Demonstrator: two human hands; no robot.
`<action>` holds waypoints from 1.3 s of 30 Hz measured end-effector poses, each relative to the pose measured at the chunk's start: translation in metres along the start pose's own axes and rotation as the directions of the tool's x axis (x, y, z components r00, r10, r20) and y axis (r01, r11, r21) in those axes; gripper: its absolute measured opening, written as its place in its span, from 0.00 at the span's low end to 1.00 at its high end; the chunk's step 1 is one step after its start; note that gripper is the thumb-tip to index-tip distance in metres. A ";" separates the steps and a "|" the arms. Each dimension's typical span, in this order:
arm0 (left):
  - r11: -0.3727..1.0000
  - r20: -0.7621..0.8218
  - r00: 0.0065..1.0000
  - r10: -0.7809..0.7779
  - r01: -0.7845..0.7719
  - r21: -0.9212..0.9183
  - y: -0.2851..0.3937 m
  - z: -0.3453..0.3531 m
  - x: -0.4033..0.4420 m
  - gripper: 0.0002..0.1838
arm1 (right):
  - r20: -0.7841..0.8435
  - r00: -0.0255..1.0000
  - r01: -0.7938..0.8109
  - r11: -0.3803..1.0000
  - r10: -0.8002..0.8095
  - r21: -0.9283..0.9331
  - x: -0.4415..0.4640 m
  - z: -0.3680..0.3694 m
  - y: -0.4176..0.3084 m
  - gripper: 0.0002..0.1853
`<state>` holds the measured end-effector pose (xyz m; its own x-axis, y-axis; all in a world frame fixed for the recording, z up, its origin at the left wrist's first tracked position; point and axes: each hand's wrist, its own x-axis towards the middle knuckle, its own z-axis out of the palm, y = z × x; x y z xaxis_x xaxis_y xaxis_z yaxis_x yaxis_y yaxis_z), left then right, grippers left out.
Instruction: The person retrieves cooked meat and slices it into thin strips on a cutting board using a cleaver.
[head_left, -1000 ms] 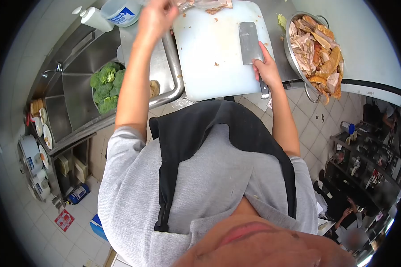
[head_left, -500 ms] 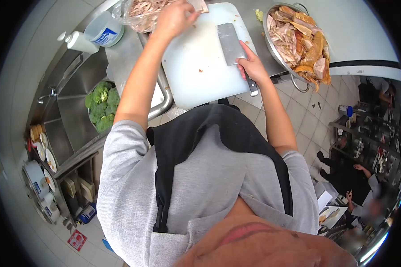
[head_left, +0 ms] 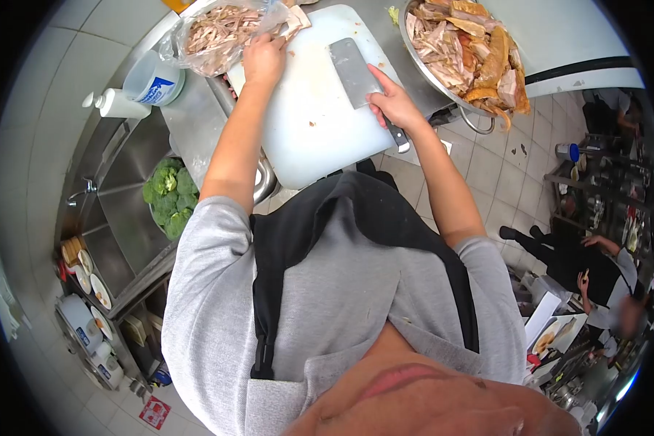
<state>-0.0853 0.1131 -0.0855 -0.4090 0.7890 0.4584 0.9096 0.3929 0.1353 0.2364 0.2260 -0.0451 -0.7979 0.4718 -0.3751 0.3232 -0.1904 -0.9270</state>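
Observation:
My right hand (head_left: 394, 102) is wrapped round the black handle of a cleaver (head_left: 352, 73), whose broad blade lies flat over the white cutting board (head_left: 305, 145). At the board's upper left edge is my left hand (head_left: 264, 59), its fingertips at the near side of a clear plastic bag holding sliced meat (head_left: 221, 30). Whether those fingers grip anything is hidden. A larger piece of meat (head_left: 296, 22) lies at the board's top left corner beside the bag. Small crumbs dot the board.
A metal colander (head_left: 421, 62) heaped with meat stands right of the board. To the left are a plastic tub (head_left: 152, 81), a white pump bottle (head_left: 122, 105) and a sink (head_left: 127, 225) with broccoli (head_left: 171, 195). Another person (head_left: 596, 272) is at far right.
My left hand has come down to the bag and meat at the board's upper left. The view has shifted, showing more of the bag. The cleaver stays in my right hand.

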 end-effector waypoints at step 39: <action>0.836 0.335 0.864 0.376 -0.160 -0.526 0.280 0.011 0.148 0.16 | -0.011 0.996 0.086 0.994 -0.087 -0.062 -0.008 -0.006 0.004 0.44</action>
<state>0.1080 0.3454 0.0104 -0.0355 0.9877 0.1523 0.8640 -0.0463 0.5013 0.2472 0.2264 -0.0460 -0.8171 0.4964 -0.2930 0.2843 -0.0951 -0.9540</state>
